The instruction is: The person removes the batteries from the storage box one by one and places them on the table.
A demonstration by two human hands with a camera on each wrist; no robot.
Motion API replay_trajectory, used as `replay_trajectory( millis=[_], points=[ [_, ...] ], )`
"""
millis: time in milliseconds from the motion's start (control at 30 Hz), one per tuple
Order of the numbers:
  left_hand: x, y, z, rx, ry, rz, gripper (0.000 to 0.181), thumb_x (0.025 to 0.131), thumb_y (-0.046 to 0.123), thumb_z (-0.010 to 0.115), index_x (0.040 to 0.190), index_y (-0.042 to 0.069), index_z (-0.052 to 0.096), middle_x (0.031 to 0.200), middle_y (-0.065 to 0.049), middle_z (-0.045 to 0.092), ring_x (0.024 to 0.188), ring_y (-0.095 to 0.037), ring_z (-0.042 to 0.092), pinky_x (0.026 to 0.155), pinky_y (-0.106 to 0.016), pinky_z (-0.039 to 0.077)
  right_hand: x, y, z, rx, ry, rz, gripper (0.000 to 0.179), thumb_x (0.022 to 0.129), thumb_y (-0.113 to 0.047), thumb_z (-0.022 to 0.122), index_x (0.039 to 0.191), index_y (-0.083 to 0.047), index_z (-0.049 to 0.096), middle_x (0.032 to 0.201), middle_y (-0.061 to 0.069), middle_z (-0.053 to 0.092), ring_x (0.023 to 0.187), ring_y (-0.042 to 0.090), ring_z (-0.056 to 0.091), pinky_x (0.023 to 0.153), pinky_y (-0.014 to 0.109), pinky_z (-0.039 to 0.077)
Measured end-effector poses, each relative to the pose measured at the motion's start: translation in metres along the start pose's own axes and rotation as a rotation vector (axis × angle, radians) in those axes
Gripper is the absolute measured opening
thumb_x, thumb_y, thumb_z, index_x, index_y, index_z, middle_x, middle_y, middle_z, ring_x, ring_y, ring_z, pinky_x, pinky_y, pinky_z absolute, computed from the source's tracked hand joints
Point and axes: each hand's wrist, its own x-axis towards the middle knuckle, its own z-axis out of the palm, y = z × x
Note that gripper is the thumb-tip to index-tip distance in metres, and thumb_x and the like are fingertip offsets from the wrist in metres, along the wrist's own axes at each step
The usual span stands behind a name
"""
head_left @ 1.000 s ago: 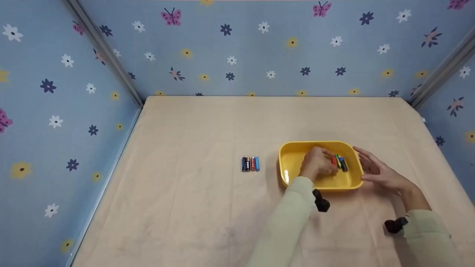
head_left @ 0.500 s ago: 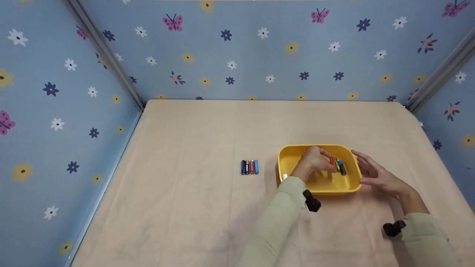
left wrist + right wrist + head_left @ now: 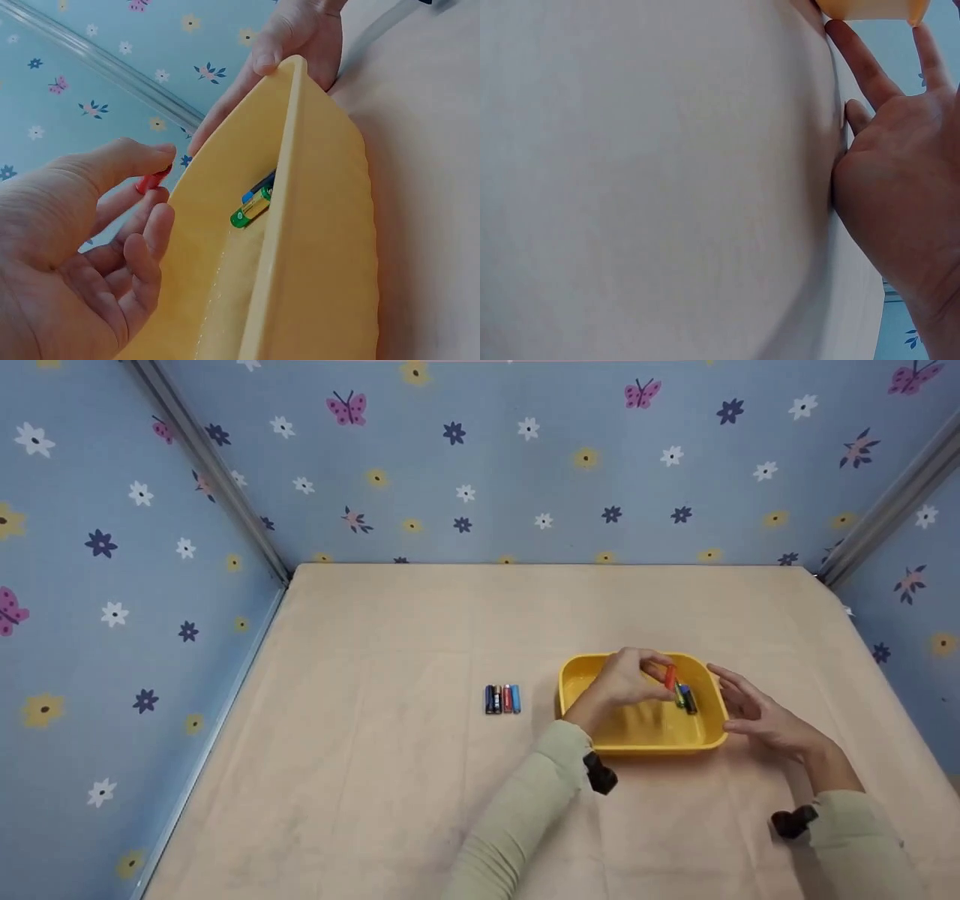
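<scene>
My left hand [image 3: 621, 681] pinches a red battery [image 3: 670, 676] between thumb and fingertips, above the yellow bin [image 3: 645, 750]. In the left wrist view the red battery [image 3: 152, 181] is mostly covered by the fingers. Inside the bin, near its right wall, lie a green and yellow battery [image 3: 252, 207] and a dark battery with a blue end [image 3: 688, 701]. My right hand [image 3: 776, 724] touches the bin's right end from outside, its fingers spread along the wall. In the right wrist view that hand [image 3: 907, 150] has its fingertips against the bin [image 3: 870, 7].
Left of the bin, several batteries [image 3: 502, 699] stand or lie side by side in a short row on the beige cloth [image 3: 375, 750]. Patterned blue panels [image 3: 510, 457] enclose the table at the back and sides.
My left hand has lifted the red battery from beside the other batteries in the bin and drawn slightly back. The right hand has stayed at the bin's right end.
</scene>
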Motion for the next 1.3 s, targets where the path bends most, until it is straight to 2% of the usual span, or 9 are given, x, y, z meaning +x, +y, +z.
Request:
replay_trajectory(
  millis=[100,200,500,567,667,733,800,1067,1300],
  points=[
    [-0.001,-0.003,-0.005,0.024,-0.006,0.050,0.050,0.091,0.008,0.094,0.138,0.013,0.079,0.115,-0.006,0.082,0.091,-0.003,0.063,0.085,-0.016,0.053,0.002,-0.002,-0.001,-0.009,0.000,0.015,0.097,0.110,-0.012,0.070,0.183,-0.034,0.010,0.191,0.021,-0.004,0.175,0.051,-0.007,0.112,0.001,0.034],
    [-0.004,-0.007,-0.010,0.020,-0.005,0.072,0.051,0.092,0.007,0.094,0.139,0.014,0.079,0.116,-0.006,0.081,0.092,-0.003,0.064,0.085,-0.016,0.053,0.003,-0.003,-0.002,-0.018,0.000,0.012,0.099,0.109,-0.011,0.071,0.183,-0.035,0.010,0.191,0.022,-0.003,0.173,0.056,-0.008,0.111,0.002,0.035],
    [-0.015,-0.013,-0.027,0.003,-0.005,0.068,0.052,0.091,0.006,0.094,0.141,0.014,0.078,0.115,-0.004,0.078,0.089,-0.003,0.062,0.079,-0.015,0.053,0.004,-0.001,-0.001,-0.011,0.022,0.012,0.099,0.108,-0.010,0.073,0.183,-0.035,0.012,0.192,0.019,-0.001,0.175,0.052,-0.005,0.112,0.004,0.036],
    [-0.019,-0.014,-0.031,0.015,-0.001,0.061,0.052,0.092,0.007,0.094,0.141,0.014,0.078,0.114,-0.003,0.078,0.087,-0.004,0.062,0.079,-0.014,0.053,0.003,0.000,0.000,0.000,0.016,0.009,0.099,0.108,-0.010,0.072,0.183,-0.034,0.012,0.192,0.018,-0.001,0.178,0.045,-0.003,0.113,0.004,0.035],
    [-0.026,-0.014,-0.037,0.042,0.001,0.070,0.053,0.092,0.009,0.094,0.142,0.014,0.077,0.113,-0.003,0.078,0.085,-0.003,0.061,0.078,-0.014,0.052,0.001,0.002,0.001,0.020,0.012,-0.010,0.099,0.108,-0.008,0.072,0.183,-0.033,0.011,0.192,0.019,-0.002,0.178,0.006,0.014,0.115,0.003,0.035],
    [-0.030,-0.014,-0.041,0.055,0.001,0.093,0.053,0.092,0.009,0.094,0.142,0.014,0.077,0.114,-0.005,0.079,0.084,-0.003,0.062,0.077,-0.013,0.053,0.000,0.003,0.001,0.039,0.011,-0.033,0.099,0.108,-0.006,0.071,0.183,-0.030,0.011,0.191,0.021,-0.003,0.164,-0.018,0.026,0.115,0.003,0.036],
    [-0.033,-0.013,-0.045,0.056,0.004,0.113,0.054,0.092,0.009,0.094,0.143,0.014,0.077,0.116,-0.006,0.079,0.083,-0.002,0.062,0.077,-0.013,0.054,-0.001,0.004,0.001,0.051,0.013,-0.054,0.099,0.108,-0.004,0.070,0.183,-0.028,0.010,0.191,0.023,-0.003,0.147,-0.032,0.033,0.115,0.003,0.037],
    [-0.044,-0.013,-0.059,0.040,0.016,0.131,0.055,0.092,0.007,0.093,0.144,0.013,0.076,0.116,-0.006,0.079,0.084,-0.004,0.064,0.079,-0.014,0.056,0.001,0.001,0.001,0.060,0.006,-0.073,0.099,0.108,-0.004,0.070,0.183,-0.027,0.010,0.190,0.026,-0.002,0.143,-0.032,0.036,0.114,0.004,0.040],
    [-0.055,-0.018,-0.074,0.030,0.034,0.174,0.055,0.091,0.005,0.093,0.144,0.011,0.076,0.117,-0.011,0.079,0.085,-0.005,0.065,0.082,-0.016,0.059,0.001,0.003,0.000,0.052,-0.007,-0.056,0.100,0.108,-0.004,0.069,0.183,-0.028,0.008,0.191,0.023,-0.005,0.144,-0.035,0.031,0.115,0.001,0.034]
  ],
)
